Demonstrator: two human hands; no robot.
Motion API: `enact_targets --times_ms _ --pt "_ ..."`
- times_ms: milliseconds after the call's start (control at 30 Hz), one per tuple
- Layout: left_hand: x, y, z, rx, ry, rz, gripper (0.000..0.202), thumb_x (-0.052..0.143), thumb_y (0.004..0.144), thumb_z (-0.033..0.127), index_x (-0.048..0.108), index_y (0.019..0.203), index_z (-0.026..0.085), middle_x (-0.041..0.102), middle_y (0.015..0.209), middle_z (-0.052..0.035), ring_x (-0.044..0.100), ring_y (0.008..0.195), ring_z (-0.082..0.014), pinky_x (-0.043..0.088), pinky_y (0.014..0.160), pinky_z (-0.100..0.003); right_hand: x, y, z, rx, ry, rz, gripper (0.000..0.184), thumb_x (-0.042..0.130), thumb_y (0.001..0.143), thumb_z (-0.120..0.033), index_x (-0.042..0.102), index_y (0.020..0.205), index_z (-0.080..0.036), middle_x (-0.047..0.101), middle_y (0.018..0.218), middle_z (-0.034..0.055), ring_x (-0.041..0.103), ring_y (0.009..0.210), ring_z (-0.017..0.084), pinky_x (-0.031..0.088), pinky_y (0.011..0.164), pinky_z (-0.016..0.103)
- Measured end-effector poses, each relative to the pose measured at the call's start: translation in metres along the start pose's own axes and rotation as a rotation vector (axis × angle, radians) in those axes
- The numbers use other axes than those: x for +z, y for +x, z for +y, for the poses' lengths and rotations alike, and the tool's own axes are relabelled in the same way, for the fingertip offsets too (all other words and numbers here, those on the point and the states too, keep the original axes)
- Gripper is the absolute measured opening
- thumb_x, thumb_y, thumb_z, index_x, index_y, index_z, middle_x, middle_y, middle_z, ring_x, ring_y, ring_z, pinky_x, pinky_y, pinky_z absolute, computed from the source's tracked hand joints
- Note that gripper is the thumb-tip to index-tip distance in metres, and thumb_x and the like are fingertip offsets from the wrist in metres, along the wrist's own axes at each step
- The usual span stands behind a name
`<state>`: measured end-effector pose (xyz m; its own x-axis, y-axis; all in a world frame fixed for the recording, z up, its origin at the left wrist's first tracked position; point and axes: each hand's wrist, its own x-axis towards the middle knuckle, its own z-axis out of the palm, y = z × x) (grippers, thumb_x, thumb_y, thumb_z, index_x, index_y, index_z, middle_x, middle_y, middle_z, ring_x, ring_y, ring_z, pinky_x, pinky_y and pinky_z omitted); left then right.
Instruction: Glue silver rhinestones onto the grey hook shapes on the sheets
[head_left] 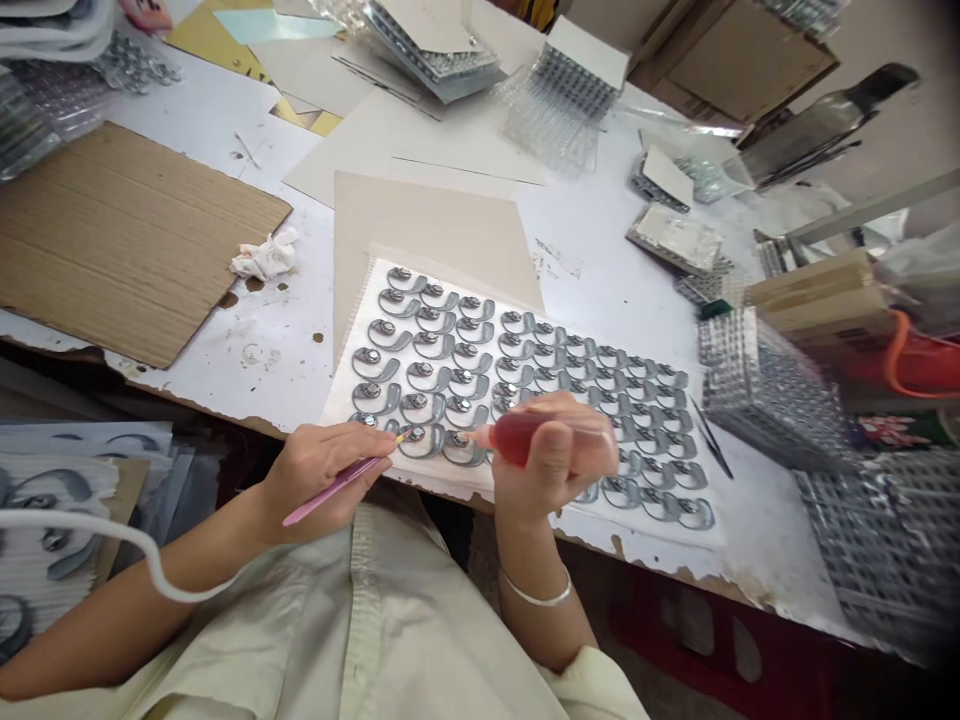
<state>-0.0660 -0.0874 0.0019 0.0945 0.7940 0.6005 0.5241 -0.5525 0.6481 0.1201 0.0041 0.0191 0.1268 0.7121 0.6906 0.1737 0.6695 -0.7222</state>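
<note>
A white padded sheet (pixel 480 285) lies at the table's near edge, covered with rows of grey curved metal pieces, each bearing a shiny stone-like setting. My left hand (pixel 322 475) is closed on a slim pink-handled tool (pixel 334 492); its fine yellowish tip points at a piece in the nearest row. In my right hand (pixel 544 470) is a squeeze bottle (pixel 517 436) of red liquid, tilted sideways. The bottle's nozzle reaches a neighbouring curved piece (pixel 463 448); whether they touch, I cannot tell. Some pieces are hidden behind my right hand and the bottle.
Brown cardboard (pixel 127 240) and a crumpled tissue (pixel 265 255) lie to the left. Beige card (pixel 427 215) sits beyond the sheet. Dark tweezers (pixel 712 442) rest by its right edge. Stacked packs of small shiny parts (pixel 772 385) crowd the right. A white cord (pixel 150 560) crosses my left forearm.
</note>
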Motion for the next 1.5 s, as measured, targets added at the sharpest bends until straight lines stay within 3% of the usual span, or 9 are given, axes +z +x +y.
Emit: enact_targets --times_ms 167,300,433,567,767,967,1500 --pt "0.015 0.006 0.014 0.139 0.006 0.001 0.019 0.064 0.081 0.005 0.061 0.099 0.01 0.073 0.085 -0.0068 0.07 0.084 -0.013 0.06 0.076 -0.019 -0.02 0.013 0.0 -0.003 -0.115 0.103 0.028 0.058 0.082 -0.043 0.05 0.066 -0.022 0.046 0.058 -0.0012 0.05 0.05 0.016 0.044 0.05 0.034" --pt "0.036 0.007 0.016 0.244 0.104 -0.08 0.021 0.059 0.08 0.0 0.061 0.1 0.007 0.073 0.089 -0.0095 0.07 0.086 -0.0148 0.061 0.073 -0.022 -0.028 0.001 0.011 0.078 -0.06 0.067 0.023 0.061 0.08 -0.042 0.055 0.072 -0.021 0.054 0.066 0.0014 0.054 0.056 0.017 0.044 0.049 0.033" --pt "0.047 0.005 0.013 0.257 0.177 -0.13 0.027 0.056 0.077 -0.002 0.06 0.103 0.006 0.071 0.097 -0.0127 0.07 0.084 -0.0174 0.062 0.069 -0.027 -0.029 -0.009 0.02 0.085 -0.052 0.032 0.02 0.062 0.08 -0.04 0.058 0.075 -0.021 0.056 0.068 0.0019 0.057 0.062 0.018 0.048 0.056 0.036" --pt "0.049 0.003 0.011 0.242 0.21 -0.195 0.029 0.055 0.078 0.001 0.058 0.107 0.005 0.069 0.104 -0.0152 0.07 0.082 -0.0185 0.062 0.064 -0.027 -0.03 -0.007 0.018 0.086 -0.046 -0.046 0.018 0.062 0.081 -0.038 0.059 0.076 -0.02 0.057 0.069 0.0015 0.055 0.06 0.016 0.045 0.054 0.034" --pt "0.047 0.014 0.022 0.363 0.376 -0.24 0.017 0.046 0.086 0.004 0.058 0.097 0.001 0.07 0.092 -0.0185 0.07 0.074 -0.0199 0.06 0.054 -0.027 -0.027 -0.001 0.015 0.056 -0.078 -0.18 0.018 0.061 0.082 -0.03 0.056 0.068 -0.02 0.055 0.065 -0.0004 0.054 0.062 0.015 0.043 0.056 0.031" --pt "0.045 0.019 0.025 0.372 0.426 -0.26 0.021 0.041 0.087 0.004 0.06 0.095 0.002 0.07 0.089 -0.0183 0.068 0.064 -0.0186 0.054 0.043 -0.026 -0.024 -0.001 0.015 0.044 -0.137 -0.262 0.022 0.062 0.082 -0.025 0.055 0.062 -0.02 0.055 0.061 -0.0017 0.052 0.057 0.013 0.044 0.056 0.03" --pt "0.046 0.018 0.023 0.374 0.417 -0.257 0.02 0.041 0.086 0.003 0.06 0.094 0.001 0.07 0.089 -0.019 0.068 0.065 -0.0177 0.055 0.045 -0.025 -0.022 -0.002 0.016 0.054 -0.134 -0.247 0.015 0.063 0.08 -0.021 0.055 0.068 -0.02 0.054 0.063 -0.0021 0.051 0.059 0.013 0.043 0.056 0.03"
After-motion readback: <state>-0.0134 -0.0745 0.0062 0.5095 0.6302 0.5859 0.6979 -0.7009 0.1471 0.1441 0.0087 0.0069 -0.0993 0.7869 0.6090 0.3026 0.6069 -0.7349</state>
